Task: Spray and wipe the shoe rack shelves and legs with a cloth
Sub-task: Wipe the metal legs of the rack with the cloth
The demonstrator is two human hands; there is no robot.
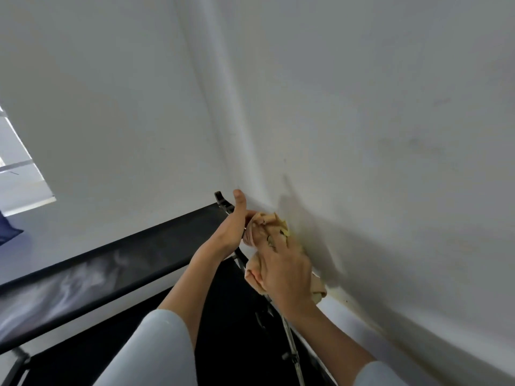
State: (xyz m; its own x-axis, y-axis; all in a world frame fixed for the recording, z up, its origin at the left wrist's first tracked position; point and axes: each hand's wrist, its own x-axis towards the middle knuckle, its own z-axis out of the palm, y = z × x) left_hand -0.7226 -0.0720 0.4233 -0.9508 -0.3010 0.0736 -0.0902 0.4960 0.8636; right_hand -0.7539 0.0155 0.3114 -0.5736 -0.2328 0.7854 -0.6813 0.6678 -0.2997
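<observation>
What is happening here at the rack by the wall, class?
A person is wiping the black shoe rack in the room's corner. The right hand presses a beige cloth against the rack's end post by the wall, while the left hand grips the same cloth higher up. The top shelf shows pale streaks. No spray bottle is visible.

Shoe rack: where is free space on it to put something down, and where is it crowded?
The top shelf is bare from the left hand out to the frame's left edge. The wall-corner end is crowded: both hands and the cloth bunch there.
</observation>
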